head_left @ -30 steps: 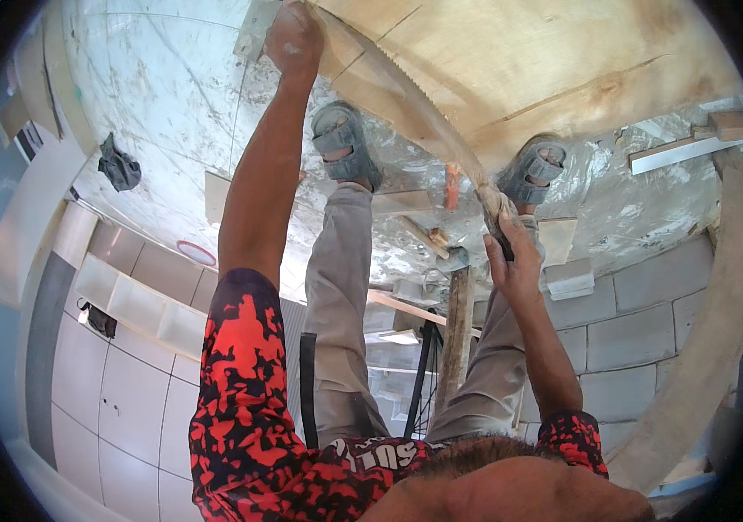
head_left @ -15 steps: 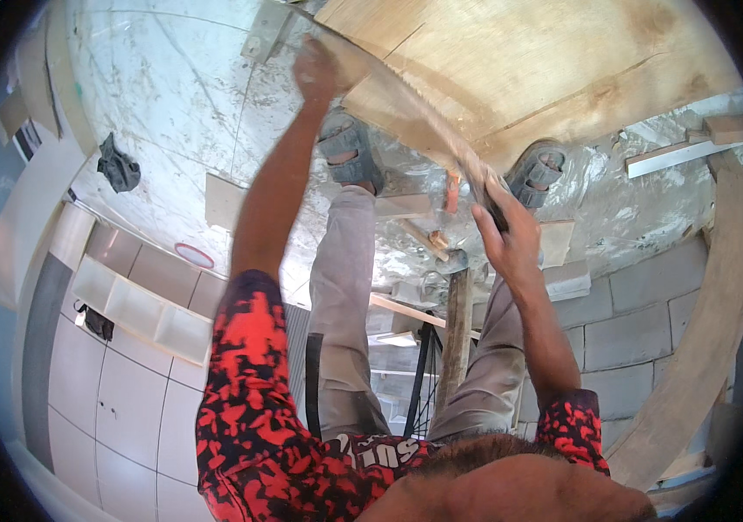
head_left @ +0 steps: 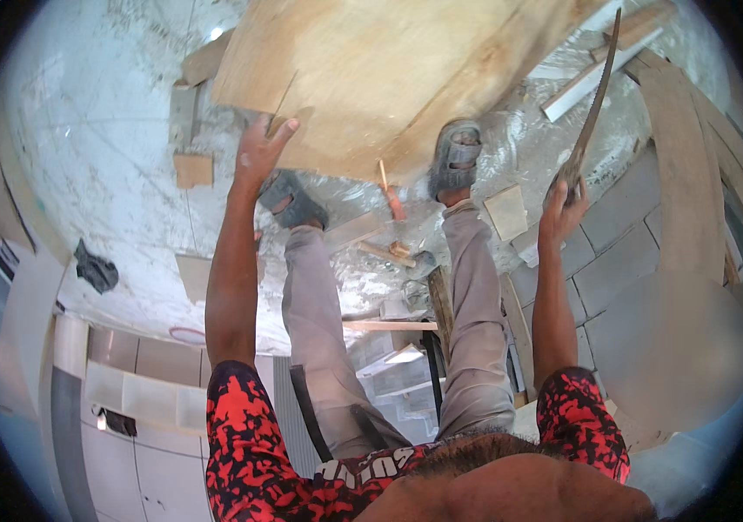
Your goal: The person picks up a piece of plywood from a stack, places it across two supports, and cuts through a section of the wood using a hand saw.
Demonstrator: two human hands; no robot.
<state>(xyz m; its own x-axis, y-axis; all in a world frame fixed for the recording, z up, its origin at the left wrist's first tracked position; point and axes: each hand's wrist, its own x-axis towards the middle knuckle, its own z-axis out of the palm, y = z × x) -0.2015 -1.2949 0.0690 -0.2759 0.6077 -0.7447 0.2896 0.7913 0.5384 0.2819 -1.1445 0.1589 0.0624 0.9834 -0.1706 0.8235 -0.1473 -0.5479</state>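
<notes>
My left hand (head_left: 263,148) grips the near edge of a plywood sheet (head_left: 389,61), thumb on top beside a thin dark slit or line running in from that edge; the fingertips are partly hidden. My right hand (head_left: 565,209) is closed round the handle of a handsaw (head_left: 596,104), held out to the right with its long blade pointing away and clear of the plywood. My sandaled feet (head_left: 456,157) stand at the sheet's near edge, with a small orange object (head_left: 393,200) on the dusty floor between them.
Offcuts (head_left: 193,170) lie left of the sheet, narrow boards (head_left: 599,78) at the right. A long plank (head_left: 676,191) crosses over grey blocks (head_left: 589,248). A dark crumpled item (head_left: 97,265) lies at left. White cabinets (head_left: 119,470) show lower left; more wood scraps lie behind my feet.
The saw has swung from across the plywood out to the right with my right hand. My left hand has left the blade's far end and now grips the sheet's near edge. The view has shifted.
</notes>
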